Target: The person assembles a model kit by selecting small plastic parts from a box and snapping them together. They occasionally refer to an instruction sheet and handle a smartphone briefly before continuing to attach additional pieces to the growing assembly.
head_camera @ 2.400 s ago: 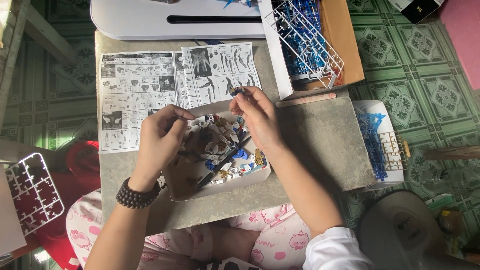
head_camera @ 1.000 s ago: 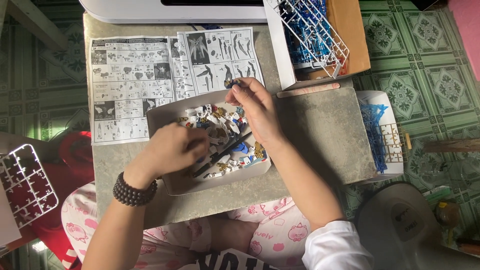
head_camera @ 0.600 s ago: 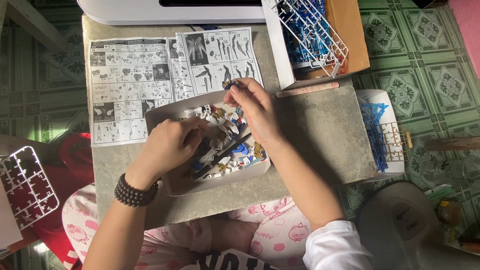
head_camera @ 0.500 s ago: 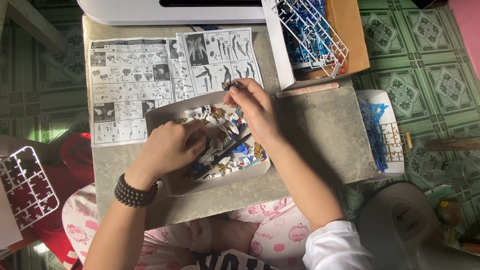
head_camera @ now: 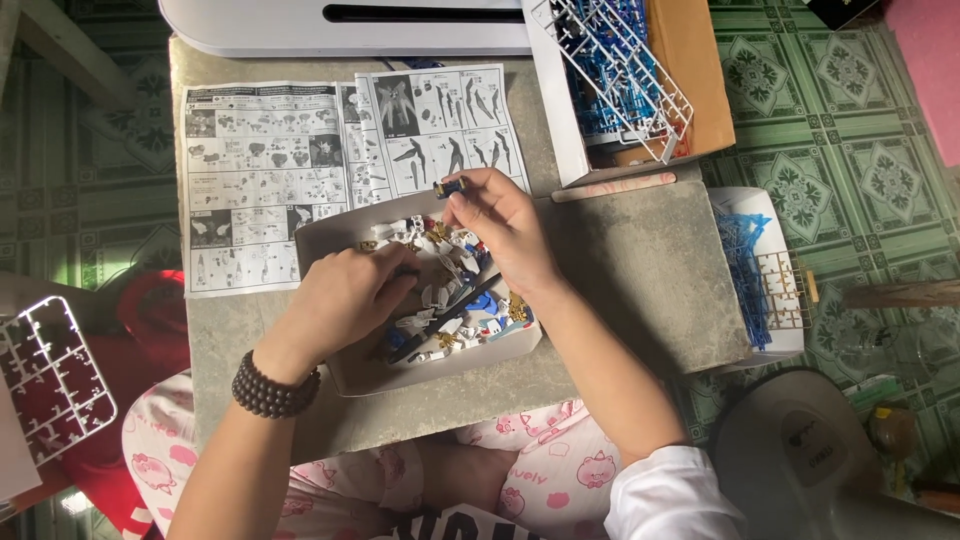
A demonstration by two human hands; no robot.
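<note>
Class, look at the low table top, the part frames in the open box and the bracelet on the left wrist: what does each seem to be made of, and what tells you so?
Table top: probably stone or concrete, matt grey and speckled.
Part frames: moulded plastic, glossy white and blue thin lattices.
Bracelet: dark round beads, likely wood or stone; the sheen leaves it open.

Tray sits on the table right in front of me, loose parts in it. My left hand is in the tray, my right hand over its far edge holding a small part. Manual lies behind the tray, to the left. Box of runners far right. More runners off the table, left and right.
</note>
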